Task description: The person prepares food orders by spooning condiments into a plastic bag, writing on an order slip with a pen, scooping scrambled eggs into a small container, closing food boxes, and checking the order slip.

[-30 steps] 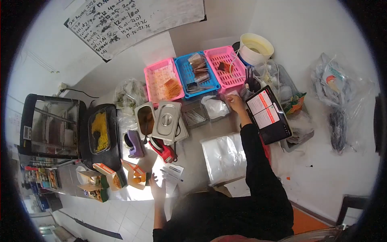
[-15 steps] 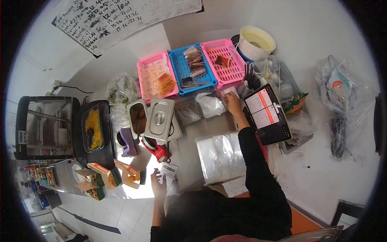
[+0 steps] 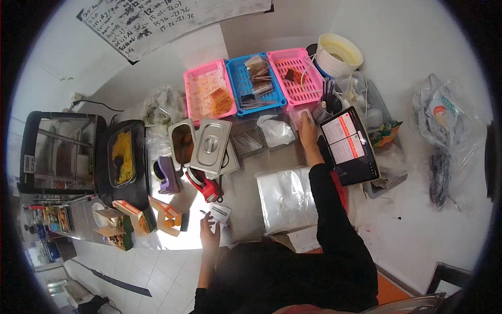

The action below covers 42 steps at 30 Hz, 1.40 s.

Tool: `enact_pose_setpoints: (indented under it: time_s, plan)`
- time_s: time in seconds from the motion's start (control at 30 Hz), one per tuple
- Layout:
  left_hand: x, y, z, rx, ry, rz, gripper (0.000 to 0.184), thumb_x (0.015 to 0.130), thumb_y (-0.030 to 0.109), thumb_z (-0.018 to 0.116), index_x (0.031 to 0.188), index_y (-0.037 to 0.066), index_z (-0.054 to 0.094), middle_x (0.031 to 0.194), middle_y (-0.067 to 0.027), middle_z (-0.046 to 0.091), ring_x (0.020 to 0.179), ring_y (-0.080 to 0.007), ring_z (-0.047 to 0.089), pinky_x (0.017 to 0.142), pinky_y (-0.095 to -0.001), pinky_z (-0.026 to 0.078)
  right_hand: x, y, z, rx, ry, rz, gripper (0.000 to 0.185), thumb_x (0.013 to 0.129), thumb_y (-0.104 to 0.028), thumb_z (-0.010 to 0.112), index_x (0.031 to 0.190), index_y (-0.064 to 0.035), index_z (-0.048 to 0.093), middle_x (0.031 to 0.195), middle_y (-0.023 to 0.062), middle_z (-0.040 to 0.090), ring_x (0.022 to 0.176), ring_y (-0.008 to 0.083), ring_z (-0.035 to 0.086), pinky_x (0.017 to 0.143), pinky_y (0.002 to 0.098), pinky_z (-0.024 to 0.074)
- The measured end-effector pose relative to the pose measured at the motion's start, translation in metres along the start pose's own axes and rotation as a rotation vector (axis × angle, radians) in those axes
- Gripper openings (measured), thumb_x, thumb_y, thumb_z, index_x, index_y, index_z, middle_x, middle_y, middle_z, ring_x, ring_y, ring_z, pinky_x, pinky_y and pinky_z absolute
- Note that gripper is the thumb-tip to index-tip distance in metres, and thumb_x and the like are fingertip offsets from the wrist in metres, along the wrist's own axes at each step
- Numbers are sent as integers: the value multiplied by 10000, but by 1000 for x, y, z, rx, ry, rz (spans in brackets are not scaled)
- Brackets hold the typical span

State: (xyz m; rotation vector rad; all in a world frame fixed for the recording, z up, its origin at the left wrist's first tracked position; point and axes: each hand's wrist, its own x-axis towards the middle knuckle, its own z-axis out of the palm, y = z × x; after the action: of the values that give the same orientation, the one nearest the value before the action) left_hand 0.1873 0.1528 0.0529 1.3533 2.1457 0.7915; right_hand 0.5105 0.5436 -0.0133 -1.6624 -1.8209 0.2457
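Right hand (image 3: 307, 127): fingers at small pale pad (image 3: 296, 118), whether pinching it cannot be told; pad lies between white plastic (image 3: 276, 131) and utensil cup (image 3: 319, 113); left hand (image 3: 210, 234): fingers slightly parted at printed slip (image 3: 221, 212), hold unclear; slip near red tape dispenser (image 3: 208, 190); clear sheets (image 3: 285, 201) between hands.

On the table (image 3: 243, 204) before you, the boxes (image 3: 130, 211) sit left of your left hand (image 3: 210, 233), which is at the receipt (image 3: 221, 211). Behind the receipt comes the dispenser (image 3: 210, 190), then the lid (image 3: 210, 145). The bags (image 3: 285, 201) lie left of your right sleeve (image 3: 332, 209). Three baskets (image 3: 240, 81) line the back. Your right hand (image 3: 306, 126) is just left of the cup (image 3: 320, 113), which stands behind the tablet (image 3: 351, 149).
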Motion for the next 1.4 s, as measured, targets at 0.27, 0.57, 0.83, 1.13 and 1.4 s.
enact_pose_setpoints:
  time_s: [0.27, 0.57, 0.83, 1.13, 1.4]
  plan:
    - [-6, 1, 2, -3, -20, 14, 467, 831, 81, 633, 1261, 66, 453, 1065, -117, 555, 835, -220, 600, 722, -337, 499, -2, 3, 1, -1, 19, -24, 142, 826, -80, 531, 907, 5, 611, 878, 206, 573, 881, 398, 571, 773, 446, 475]
    - [-8, 11, -2, 13, -54, 33, 445, 834, 113, 634, 1243, 71, 464, 1062, -110, 551, 850, -215, 603, 722, -340, 498, 13, -17, 2, -411, -179, 81, 153, 791, -127, 592, 886, -18, 642, 997, 141, 553, 962, 340, 593, 769, 428, 516]
    - [-12, 7, -4, -11, -65, 21, 434, 834, 113, 632, 1235, 70, 471, 1047, -103, 555, 878, -217, 606, 737, -351, 493, -3, -19, -33, -412, -11, -259, 182, 743, -136, 638, 890, -29, 630, 1042, 100, 513, 940, 307, 571, 741, 406, 521]
    - [-9, 13, -11, -65, -21, 66, 418, 824, 103, 648, 1207, 53, 489, 1005, -111, 581, 822, -236, 620, 714, -358, 499, -1, 24, -33, -27, -281, -20, 105, 774, -124, 633, 795, -26, 601, 937, 184, 575, 858, 362, 593, 700, 437, 482]
    - [40, 60, -32, -91, 157, 281, 224, 825, 91, 641, 1035, 48, 575, 846, -110, 596, 717, -251, 629, 635, -349, 493, -16, 17, -28, -589, -224, -388, 133, 828, -113, 534, 907, -37, 610, 907, 110, 609, 869, 277, 627, 689, 390, 539]
